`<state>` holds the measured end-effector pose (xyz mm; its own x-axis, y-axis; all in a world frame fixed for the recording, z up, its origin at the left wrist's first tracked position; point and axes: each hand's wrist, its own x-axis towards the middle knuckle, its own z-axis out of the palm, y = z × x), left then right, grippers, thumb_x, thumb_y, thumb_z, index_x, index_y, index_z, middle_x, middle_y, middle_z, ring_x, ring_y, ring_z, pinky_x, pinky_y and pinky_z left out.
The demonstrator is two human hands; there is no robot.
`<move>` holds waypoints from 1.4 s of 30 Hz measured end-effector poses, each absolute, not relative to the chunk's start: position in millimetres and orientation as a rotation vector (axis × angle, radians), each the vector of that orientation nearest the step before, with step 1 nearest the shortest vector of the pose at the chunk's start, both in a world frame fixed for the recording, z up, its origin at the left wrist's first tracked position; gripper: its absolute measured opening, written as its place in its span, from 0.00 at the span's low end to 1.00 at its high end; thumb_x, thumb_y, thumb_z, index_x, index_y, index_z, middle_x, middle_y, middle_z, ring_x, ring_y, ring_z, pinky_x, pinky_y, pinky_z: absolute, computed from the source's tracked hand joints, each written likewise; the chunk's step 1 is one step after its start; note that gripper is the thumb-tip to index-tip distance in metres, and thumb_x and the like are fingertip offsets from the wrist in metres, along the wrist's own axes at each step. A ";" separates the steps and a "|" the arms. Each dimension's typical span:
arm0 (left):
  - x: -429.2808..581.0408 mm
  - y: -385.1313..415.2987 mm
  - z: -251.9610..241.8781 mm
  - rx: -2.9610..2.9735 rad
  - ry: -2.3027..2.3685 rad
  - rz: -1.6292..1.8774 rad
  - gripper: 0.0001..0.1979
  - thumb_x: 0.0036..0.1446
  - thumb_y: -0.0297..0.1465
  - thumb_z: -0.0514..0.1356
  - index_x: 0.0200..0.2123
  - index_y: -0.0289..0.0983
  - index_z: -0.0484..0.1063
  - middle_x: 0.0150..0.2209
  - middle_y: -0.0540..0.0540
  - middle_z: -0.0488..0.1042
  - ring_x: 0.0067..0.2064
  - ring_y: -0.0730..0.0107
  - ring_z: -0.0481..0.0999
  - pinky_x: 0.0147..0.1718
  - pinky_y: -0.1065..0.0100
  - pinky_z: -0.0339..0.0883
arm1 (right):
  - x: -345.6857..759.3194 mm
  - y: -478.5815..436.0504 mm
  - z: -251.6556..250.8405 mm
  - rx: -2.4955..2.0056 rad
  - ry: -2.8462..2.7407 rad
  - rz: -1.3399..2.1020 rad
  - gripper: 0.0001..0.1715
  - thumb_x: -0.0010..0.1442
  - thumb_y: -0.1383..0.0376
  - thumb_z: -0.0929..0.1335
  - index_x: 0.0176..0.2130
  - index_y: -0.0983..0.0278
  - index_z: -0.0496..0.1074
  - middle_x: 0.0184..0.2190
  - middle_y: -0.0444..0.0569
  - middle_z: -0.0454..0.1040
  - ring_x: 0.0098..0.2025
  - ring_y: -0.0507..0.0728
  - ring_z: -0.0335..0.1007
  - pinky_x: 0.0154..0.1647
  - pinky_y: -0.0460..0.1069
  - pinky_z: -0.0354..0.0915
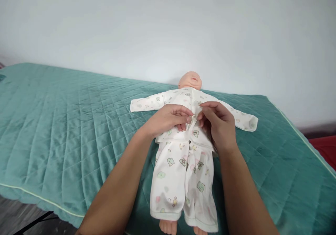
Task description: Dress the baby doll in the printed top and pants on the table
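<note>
At frame centre, the white, bear-printed cloth top (195,134) is pinched by the left hand (172,118); any grip by the curled right hand (219,123) cannot be told. Cloth could be skewed by a slipped pinch.

The left hand (172,119) and right hand (222,125) were bare, with slender fingers (182,109) and narrow wrists (148,130), and the uncovered forearms (117,184) widened smoothly away from them.

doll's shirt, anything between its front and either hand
Nothing visible stands in the way. The left hand and right hand are both at the shirt, fingertips at its middle opening. The trousers lie below the hands, not between them and the shirt.
</note>
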<state>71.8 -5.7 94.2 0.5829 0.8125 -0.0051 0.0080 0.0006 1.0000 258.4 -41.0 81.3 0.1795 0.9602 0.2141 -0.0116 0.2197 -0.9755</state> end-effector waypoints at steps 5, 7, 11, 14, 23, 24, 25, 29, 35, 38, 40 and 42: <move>75.1 -2.8 90.6 1.391 0.759 0.866 0.06 0.60 0.33 0.63 0.37 0.35 0.75 0.30 0.48 0.76 0.27 0.76 0.75 0.27 0.73 0.69 | 266.7 -33.4 67.9 -1.104 -1.189 0.618 0.08 0.61 0.64 0.70 0.42 0.57 0.78 0.52 0.47 0.79 0.55 0.57 0.74 0.54 0.52 0.70; 80.3 1.6 83.8 1.382 0.823 1.050 0.06 0.60 0.33 0.61 0.39 0.37 0.74 0.30 0.49 0.75 0.27 0.75 0.75 0.25 0.73 0.67 | 270.7 -27.4 61.0 -1.174 -1.275 0.581 0.14 0.63 0.62 0.70 0.48 0.56 0.77 0.62 0.46 0.73 0.64 0.59 0.67 0.68 0.57 0.61; 83.1 13.2 57.5 1.567 1.223 1.510 0.08 0.62 0.31 0.56 0.43 0.39 0.73 0.41 0.46 0.78 0.42 0.69 0.78 0.37 0.70 0.72 | 277.1 -17.0 46.0 -1.435 -1.384 0.514 0.27 0.68 0.52 0.64 0.62 0.56 0.70 0.69 0.49 0.64 0.72 0.61 0.56 0.75 0.61 0.50; 68.5 17.2 34.9 1.883 1.565 1.485 0.13 0.63 0.27 0.53 0.47 0.38 0.74 0.50 0.41 0.78 0.55 0.61 0.75 0.55 0.60 0.69 | 290.6 -18.5 35.5 -1.729 -1.519 0.273 0.33 0.72 0.50 0.55 0.68 0.59 0.64 0.75 0.50 0.52 0.78 0.64 0.37 0.76 0.66 0.41; -5.0 14.5 15.9 2.111 2.077 0.617 0.32 0.66 0.35 0.50 0.72 0.39 0.55 0.76 0.39 0.50 0.76 0.45 0.47 0.70 0.41 0.46 | 401.9 -61.7 19.9 -2.410 -1.655 0.030 0.40 0.73 0.49 0.51 0.74 0.64 0.50 0.75 0.55 0.49 0.76 0.67 0.45 0.73 0.72 0.42; -7.7 16.1 16.3 2.079 2.104 0.597 0.33 0.67 0.36 0.49 0.73 0.39 0.54 0.76 0.40 0.48 0.75 0.45 0.48 0.71 0.41 0.45 | 408.6 -65.6 19.5 -2.427 -1.662 0.033 0.40 0.73 0.49 0.51 0.74 0.65 0.51 0.75 0.55 0.50 0.76 0.67 0.44 0.73 0.71 0.43; -9.4 18.2 16.6 2.050 2.130 0.591 0.33 0.67 0.36 0.49 0.74 0.39 0.53 0.76 0.39 0.48 0.75 0.45 0.49 0.71 0.41 0.45 | 412.7 -68.7 19.1 -2.438 -1.672 0.031 0.40 0.73 0.49 0.50 0.74 0.65 0.52 0.75 0.55 0.50 0.76 0.67 0.44 0.73 0.70 0.44; -14.4 30.5 17.8 1.988 2.178 0.602 0.32 0.67 0.34 0.48 0.73 0.38 0.53 0.75 0.35 0.51 0.74 0.46 0.55 0.70 0.42 0.46 | 412.6 -73.7 18.2 -2.479 -1.652 -0.004 0.41 0.72 0.47 0.51 0.73 0.65 0.55 0.75 0.59 0.49 0.77 0.66 0.43 0.74 0.66 0.44; -35.1 45.9 22.3 1.953 2.225 0.681 0.31 0.66 0.24 0.47 0.71 0.33 0.57 0.76 0.30 0.43 0.73 0.44 0.55 0.68 0.45 0.52 | 410.4 -71.1 15.1 -2.506 -1.607 -0.042 0.42 0.72 0.46 0.51 0.73 0.66 0.54 0.75 0.63 0.49 0.77 0.67 0.43 0.74 0.64 0.45; -40.6 48.7 23.4 1.936 2.242 0.710 0.31 0.66 0.22 0.46 0.71 0.29 0.54 0.76 0.30 0.43 0.74 0.44 0.51 0.68 0.45 0.51 | 411.0 -70.5 14.2 -2.502 -1.611 -0.049 0.41 0.72 0.47 0.51 0.73 0.66 0.54 0.75 0.62 0.50 0.77 0.67 0.43 0.74 0.64 0.45; -40.5 48.3 23.7 1.929 2.241 0.718 0.30 0.66 0.21 0.47 0.70 0.28 0.54 0.76 0.31 0.45 0.74 0.45 0.50 0.69 0.45 0.50 | 409.8 -70.7 14.7 -2.506 -1.610 -0.049 0.41 0.72 0.47 0.51 0.73 0.65 0.54 0.75 0.62 0.49 0.77 0.67 0.43 0.74 0.65 0.45; -38.8 45.3 24.9 1.910 2.245 0.721 0.27 0.66 0.22 0.47 0.68 0.26 0.57 0.75 0.29 0.48 0.73 0.44 0.53 0.69 0.44 0.49 | 407.7 -71.2 15.9 -2.513 -1.602 -0.051 0.41 0.72 0.48 0.51 0.73 0.65 0.54 0.75 0.62 0.49 0.77 0.67 0.43 0.74 0.65 0.45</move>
<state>-38.8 45.3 24.9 -0.2040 0.9541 0.2194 0.9035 0.0972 0.4175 407.7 -71.2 15.9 0.4256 0.8976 0.1147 0.9031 -0.4133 -0.1165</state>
